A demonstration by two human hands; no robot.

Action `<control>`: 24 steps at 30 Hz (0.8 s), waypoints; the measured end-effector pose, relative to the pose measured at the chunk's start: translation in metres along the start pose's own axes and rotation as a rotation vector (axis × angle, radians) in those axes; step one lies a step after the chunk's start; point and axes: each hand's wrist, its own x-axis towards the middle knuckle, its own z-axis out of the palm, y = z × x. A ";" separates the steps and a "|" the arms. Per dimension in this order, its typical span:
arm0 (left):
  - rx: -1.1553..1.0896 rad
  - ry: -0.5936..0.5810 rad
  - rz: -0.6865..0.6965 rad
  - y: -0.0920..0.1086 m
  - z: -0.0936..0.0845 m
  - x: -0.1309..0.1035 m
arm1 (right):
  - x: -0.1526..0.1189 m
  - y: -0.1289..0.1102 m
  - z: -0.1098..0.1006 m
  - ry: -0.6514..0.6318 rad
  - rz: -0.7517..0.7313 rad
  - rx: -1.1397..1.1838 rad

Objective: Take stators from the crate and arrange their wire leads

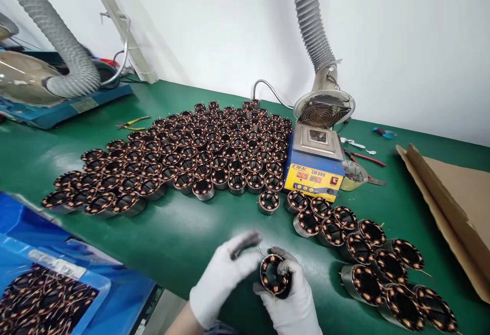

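Both of my hands wear white gloves with darkened fingertips. My right hand point(291, 291) is wrapped round a ring-shaped motor stator point(274, 275) with copper windings, held above the green table near the front edge, its open top facing up. Just left of it, my left hand point(233, 268) has its thumb and fingers brought together by a thin wire end that rises beside the stator; the contact itself is too small to make out. A single stator point(268, 202) stands on the table beyond my hands.
A large group of stators point(220, 161) covers the middle of the green table point(184, 238). Behind stands a blue-and-yellow heated unit point(314, 171) under an exhaust hose point(312, 18). More stators point(358, 248) stand at right, beside cardboard point(451, 212). A blue bin point(103, 289) is at lower left.
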 end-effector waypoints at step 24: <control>0.068 0.065 -0.187 -0.003 0.022 0.007 | 0.008 -0.012 -0.003 0.021 -0.231 -0.207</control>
